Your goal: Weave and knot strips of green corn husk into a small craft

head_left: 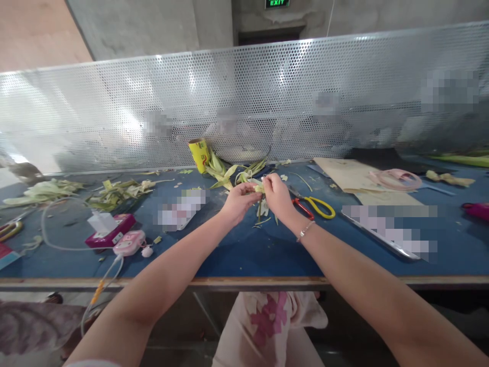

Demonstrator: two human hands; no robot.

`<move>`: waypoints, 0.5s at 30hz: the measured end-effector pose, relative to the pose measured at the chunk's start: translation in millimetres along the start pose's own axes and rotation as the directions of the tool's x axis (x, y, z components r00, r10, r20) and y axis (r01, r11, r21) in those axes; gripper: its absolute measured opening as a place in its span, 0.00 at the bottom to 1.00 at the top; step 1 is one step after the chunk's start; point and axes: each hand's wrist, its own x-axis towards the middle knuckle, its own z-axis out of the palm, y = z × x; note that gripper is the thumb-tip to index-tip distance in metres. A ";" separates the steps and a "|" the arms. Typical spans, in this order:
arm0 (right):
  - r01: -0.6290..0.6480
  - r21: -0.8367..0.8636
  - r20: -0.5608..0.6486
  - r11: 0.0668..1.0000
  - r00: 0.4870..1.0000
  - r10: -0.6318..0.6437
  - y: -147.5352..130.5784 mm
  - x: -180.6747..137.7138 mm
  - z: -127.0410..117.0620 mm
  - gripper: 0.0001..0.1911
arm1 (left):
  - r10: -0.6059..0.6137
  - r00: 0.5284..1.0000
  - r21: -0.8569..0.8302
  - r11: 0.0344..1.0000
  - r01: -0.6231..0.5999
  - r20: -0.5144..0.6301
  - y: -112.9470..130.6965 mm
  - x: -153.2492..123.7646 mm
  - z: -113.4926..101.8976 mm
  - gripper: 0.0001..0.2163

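Observation:
Over the middle of the blue table my left hand (241,202) and my right hand (278,197) meet, fingers pinched together. Between them is a small pale green strip of corn husk (260,188), which both sets of fingertips grip. My fingers cover part of it. Loose corn husks (221,176) lie just beyond my hands, and a few scraps hang or lie below them. Close to my right wrist rests a pair of scissors (323,208) with one red and one yellow handle; its blades are partly hidden behind the hand.
A yellow cardboard tube (198,155) stands behind the husks, before a perforated metal screen (260,102). On the left are husk piles (118,194), a purple power socket (110,232) and cables. A blurred phone-like object (183,210) lies nearer. Brown paper (344,173) and a tablet-like object (382,232) lie right.

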 end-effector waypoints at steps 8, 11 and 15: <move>0.035 -0.042 -0.014 0.999 0.999 -0.035 2.2 1.4 0.0 0.09 | -0.050 0.998 -0.006 0.999 0.050 -0.028 1.9 -1.0 0.7 0.15; 0.075 -0.054 -0.035 0.996 0.996 -0.077 3.7 1.4 1.2 0.10 | -0.087 0.995 -0.037 0.996 0.086 -0.040 4.9 -2.9 3.3 0.13; 0.113 -0.069 -0.050 0.991 0.992 -0.116 4.4 1.1 1.9 0.09 | -0.118 0.990 -0.070 0.991 0.113 -0.073 10.0 -6.9 7.8 0.09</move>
